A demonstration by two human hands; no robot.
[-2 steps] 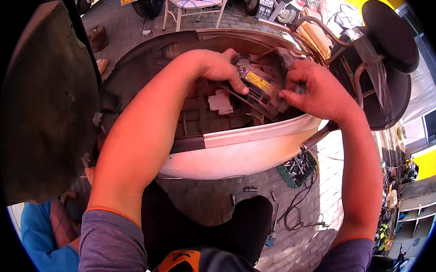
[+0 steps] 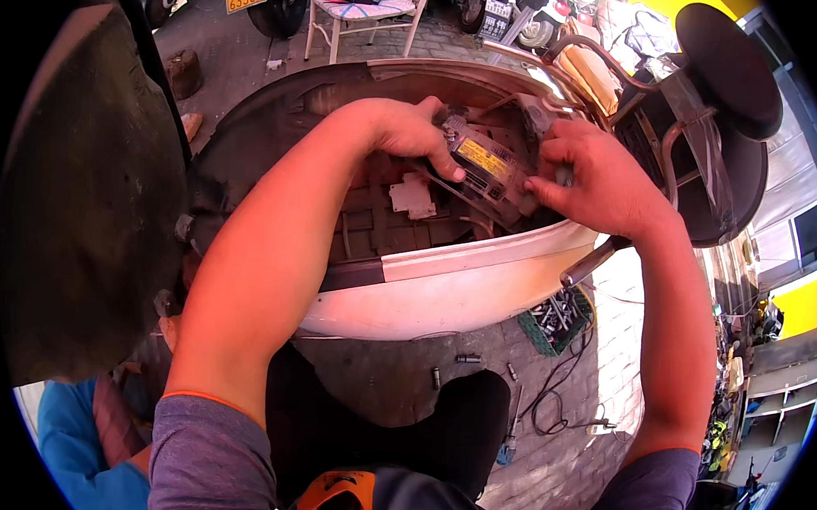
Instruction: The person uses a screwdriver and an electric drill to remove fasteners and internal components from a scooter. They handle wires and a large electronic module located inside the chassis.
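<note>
Inside the open body of a white scooter (image 2: 465, 293), a grey metal box with a yellow label, which looks like a motor controller (image 2: 485, 160), sits tilted. My left hand (image 2: 414, 136) grips its left end, thumb on the near side and the other fingers behind. At the box's right end is my right hand (image 2: 592, 169), thumb and fingers drawn together in a pinch; what lies between them is too small to name. Grey plastic film or a cover (image 2: 536, 114) shows just behind those fingers. A pale flat piece (image 2: 412, 196) lies lower in the compartment.
The raised dark seat (image 2: 86, 187) stands at the left. Below the scooter are a green basket of tools (image 2: 557, 321), loose sockets (image 2: 468, 358) and a black cable (image 2: 552, 413). A chair (image 2: 361, 6) stands behind; a person's blue sleeve (image 2: 79, 443) shows lower left.
</note>
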